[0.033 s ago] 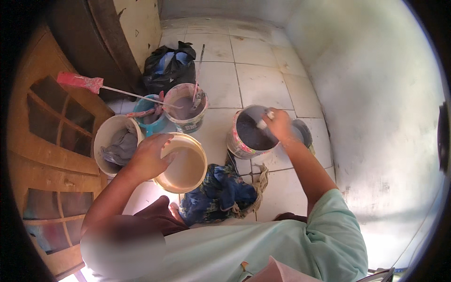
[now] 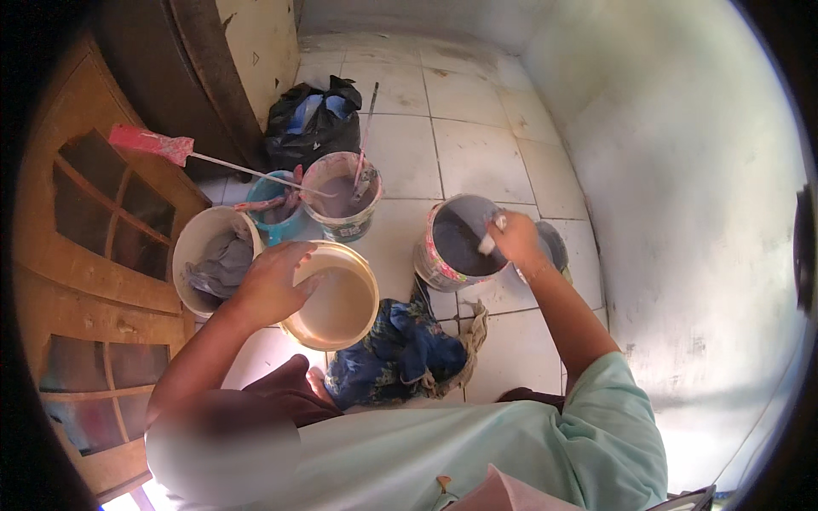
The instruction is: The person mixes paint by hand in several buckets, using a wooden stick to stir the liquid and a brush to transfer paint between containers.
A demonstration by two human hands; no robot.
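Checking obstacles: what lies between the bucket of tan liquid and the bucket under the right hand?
In the head view, white floor tile separates the tan liquid bucket from the dark-filled bucket; blue cloth lies nearer the person.

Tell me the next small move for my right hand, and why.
I'd probably shift the whitish object toward the middle of the bucket: your right hand holds it over the bucket's right side, with dark grey contents to its left. Whether it touches them is unclear.

Whitish handle (image 2: 487, 244) — tilted over upright bkt (image 2: 433, 266) w/ dk grey contents (image 2: 464, 249); cream tub (image 2: 376, 300) — cloudy liq (image 2: 339, 311) inside, to L.
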